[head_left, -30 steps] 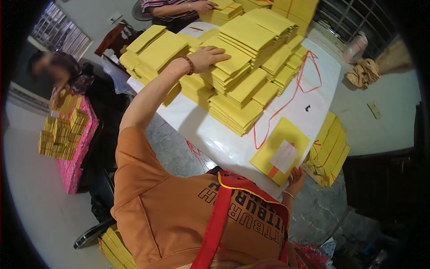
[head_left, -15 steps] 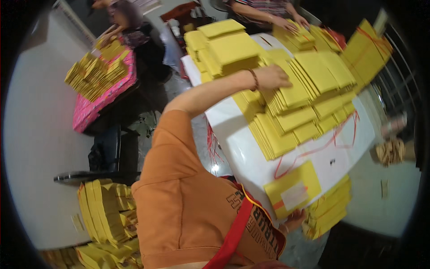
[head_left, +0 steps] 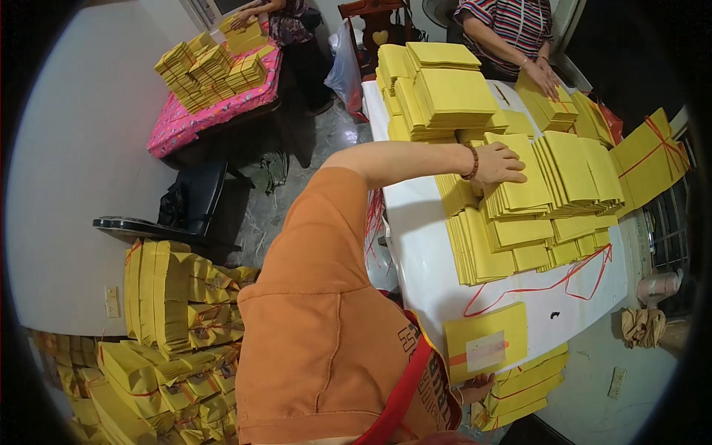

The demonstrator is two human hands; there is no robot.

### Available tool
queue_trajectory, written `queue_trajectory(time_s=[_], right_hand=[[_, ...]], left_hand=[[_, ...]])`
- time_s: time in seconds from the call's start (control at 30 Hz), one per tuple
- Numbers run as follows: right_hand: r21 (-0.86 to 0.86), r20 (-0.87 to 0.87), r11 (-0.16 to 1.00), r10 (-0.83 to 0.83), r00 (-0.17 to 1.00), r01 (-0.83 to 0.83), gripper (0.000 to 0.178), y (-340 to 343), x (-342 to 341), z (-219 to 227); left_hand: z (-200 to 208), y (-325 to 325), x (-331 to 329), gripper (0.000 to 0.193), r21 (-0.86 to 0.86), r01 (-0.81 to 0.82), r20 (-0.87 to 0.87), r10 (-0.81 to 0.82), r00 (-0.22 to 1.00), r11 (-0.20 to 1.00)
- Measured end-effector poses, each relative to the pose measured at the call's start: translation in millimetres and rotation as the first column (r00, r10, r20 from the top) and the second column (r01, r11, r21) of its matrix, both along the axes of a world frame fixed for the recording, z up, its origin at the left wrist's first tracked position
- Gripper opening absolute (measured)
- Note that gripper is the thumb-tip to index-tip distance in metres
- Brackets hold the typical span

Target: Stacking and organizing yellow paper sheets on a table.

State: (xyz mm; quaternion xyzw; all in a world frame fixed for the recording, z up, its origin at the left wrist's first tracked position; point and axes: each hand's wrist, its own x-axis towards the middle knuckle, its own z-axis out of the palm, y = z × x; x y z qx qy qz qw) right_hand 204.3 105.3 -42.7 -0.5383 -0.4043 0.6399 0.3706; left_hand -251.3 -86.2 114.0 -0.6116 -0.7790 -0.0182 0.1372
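My left hand point(head_left: 500, 165), a beaded bracelet at its wrist, lies with fingers stretched over the left part of a stack of folded yellow paper point(head_left: 519, 194) on the white table. Beside it rises a taller yellow pile point(head_left: 454, 96). At the table's near edge, my right hand point(head_left: 477, 388) has its fingers bent against the near side of a flat yellow paper packet point(head_left: 460, 334). The packet bears a pale label point(head_left: 486, 351) and an orange band. Part of the right hand is hidden beneath the packet and by my body.
Loose red string point(head_left: 512, 291) lies across the white table point(head_left: 415, 245). Opposite, another person's hands point(head_left: 545, 80) rest on a yellow bundle. Tied bundles point(head_left: 530, 389) stand below the near edge. Left are a pink-covered table point(head_left: 174, 137), a black chair point(head_left: 200, 193) and heaped yellow bundles point(head_left: 156, 297).
The whole view has shifted, so the tables appear farther right. My left hand's fingers have spread out on the stack. My right hand stays at the packet's near edge.
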Motion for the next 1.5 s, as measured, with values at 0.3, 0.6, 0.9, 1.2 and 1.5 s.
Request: queue_trajectory(time_s=[0.3,0.6,0.9,1.2,1.5], right_hand=[[0.012,0.009,0.984,0.176,0.984,-0.177,0.047,7.7,32.4,-8.5],[0.025,0.069,0.995,0.092,0.993,-0.094,0.039,-20.3,18.1,0.9],[0.144,0.134,0.942,0.286,0.949,-0.304,0.046,-25.3,25.8,-18.8],[0.52,0.833,0.191,0.101,0.543,-0.833,0.028,-23.2,27.1,12.2],[0.535,0.325,0.633,0.458,0.827,-0.56,0.017,-14.9,31.6,-17.4]], left_hand=[[36.8,9.6,12.4,0.084,0.093,0.123,-0.008,-0.123,0.992,0.988],[-4.0,12.1,181.9,0.053,0.386,-0.004,0.868,-0.362,0.341,0.922],[-171.4,69.2,280.4,0.055,0.135,-0.242,0.95,-0.057,0.306,0.961],[-119.1,53.9,268.5,0.043,0.176,0.503,0.507,-0.515,0.691,0.846],[-116.7,66.3,260.9,0.015,0.191,0.614,0.63,-0.575,0.521,0.766]])
